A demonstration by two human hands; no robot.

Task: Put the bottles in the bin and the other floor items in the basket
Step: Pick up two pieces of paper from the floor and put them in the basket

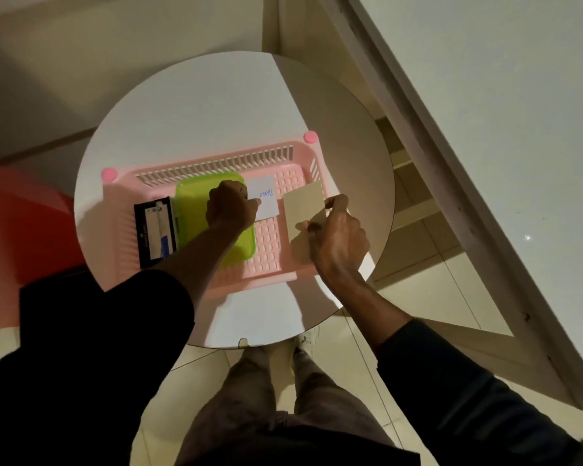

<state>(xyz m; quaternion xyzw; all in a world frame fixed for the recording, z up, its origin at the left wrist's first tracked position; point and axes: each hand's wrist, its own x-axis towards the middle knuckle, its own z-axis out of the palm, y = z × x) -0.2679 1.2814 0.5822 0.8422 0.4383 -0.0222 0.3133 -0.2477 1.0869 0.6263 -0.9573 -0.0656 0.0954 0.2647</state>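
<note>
head-worn camera, looking steeply down, close above round table (216, 105)

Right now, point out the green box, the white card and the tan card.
green box (192, 210): head view, lid's left part
white card (268, 208): head view, below the writing
tan card (305, 210): head view, its middle

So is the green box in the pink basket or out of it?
In. The green box lies within the walls of the pink basket, next to the black case, partly under the left hand.
</note>
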